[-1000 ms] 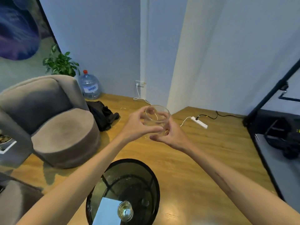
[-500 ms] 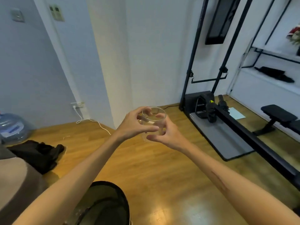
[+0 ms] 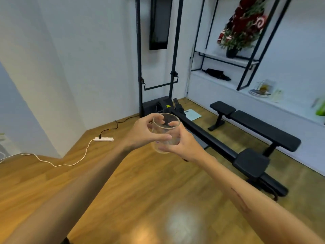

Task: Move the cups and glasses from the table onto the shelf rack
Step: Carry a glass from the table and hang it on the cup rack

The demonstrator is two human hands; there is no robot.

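White walls (image 3: pixel 88 50) meet a wooden floor (image 3: pixel 149 191); a black weight bench (image 3: pixel 260 131) stands at right, a power strip (image 3: pixel 103 139) at centre left.

This looks like a room in a home used also for exercise, because a black weight bench (image 3: pixel 255 127) and a rowing machine (image 3: pixel 202 132) stand on the wooden floor (image 3: pixel 140 191) beside a shelf rack (image 3: pixel 226 59) with a flower decoration (image 3: pixel 242 25).

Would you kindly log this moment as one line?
phase: carry | glass: upright, held | left hand: grips | right hand: grips | shelf: ahead
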